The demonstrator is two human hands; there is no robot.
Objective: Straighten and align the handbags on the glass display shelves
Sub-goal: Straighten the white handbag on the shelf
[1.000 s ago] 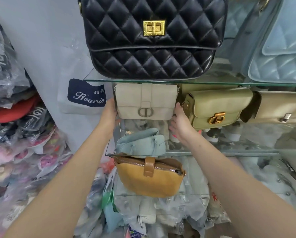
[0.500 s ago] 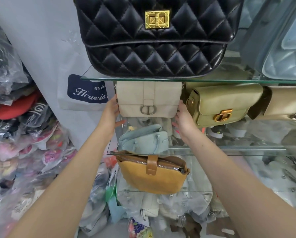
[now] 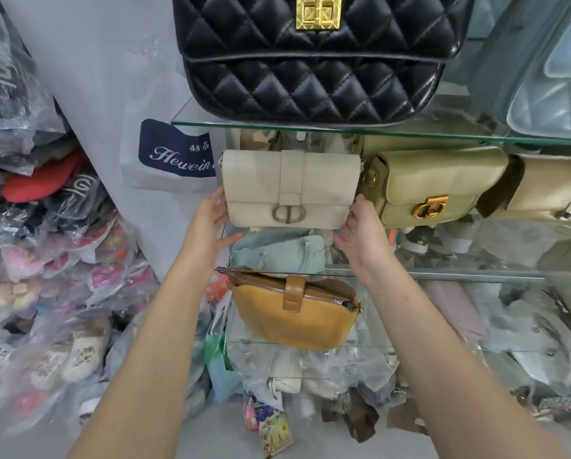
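On the middle glass shelf (image 3: 410,274), just under the upper glass shelf (image 3: 343,129) that carries a black quilted bag (image 3: 314,58), a cream flap bag (image 3: 290,188) is held upright between both hands. The left hand (image 3: 211,223) is pressed against the bag's left end with the fingers spread and the thumb reaching below its base; the right hand (image 3: 360,230) is cupped at the lower right corner, its fingers partly hidden behind the bag. The cream bag's right end sits just beside, perhaps touching, an olive bag (image 3: 436,183) with a gold clasp, beyond which a beige bag (image 3: 555,190) is seen. Below, a pale blue bag (image 3: 277,251) and a tan zip bag (image 3: 294,313) rest on lower levels. The bag is judged to be mid-alignment, not yet settled. If it is slid too far right, the olive bag could be nudged askew; if it is pulled too far forward, its base could overhang the glass edge and it could tip onto the bags below. Whether its base rests fully on the glass cannot be told.
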